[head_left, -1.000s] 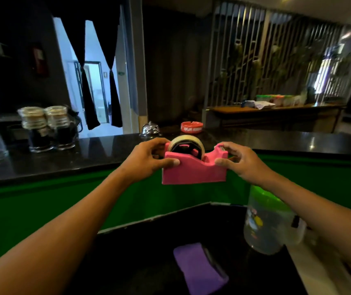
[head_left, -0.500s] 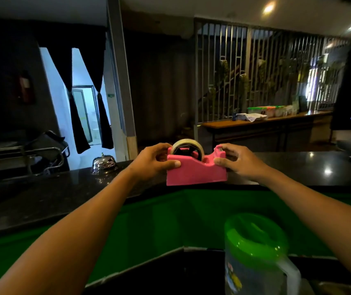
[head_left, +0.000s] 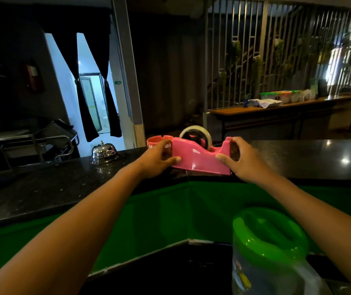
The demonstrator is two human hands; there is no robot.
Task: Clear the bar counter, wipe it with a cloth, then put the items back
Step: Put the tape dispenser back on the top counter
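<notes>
Two black stone runs met at a corner to make the bar counter point(head_left: 42, 188), its inner face painted green. At the far left a metal rack point(head_left: 32, 145) stood behind it, beside a curtained doorway point(head_left: 89, 86) that let in pale light. A chrome call bell point(head_left: 104, 152) sat on the counter, well left of the corner. Further right a red ashtray point(head_left: 159, 141) stood just behind the dispenser. Past the counter a slatted screen point(head_left: 276, 50) backed a long wooden table point(head_left: 287, 111) holding containers and a cloth. Low at the right, a clear jug with a green lid point(head_left: 270, 235) stood below the counter.

The pink tape dispenser point(head_left: 200, 159) rested at the counter's corner, near its front edge, a tape roll point(head_left: 195, 135) on top. The left hand point(head_left: 156, 159) gripped its left end, thumb along the front face and fingers curled behind. The right hand point(head_left: 242, 160) clasped the raised right end the same way, thumb in front.
</notes>
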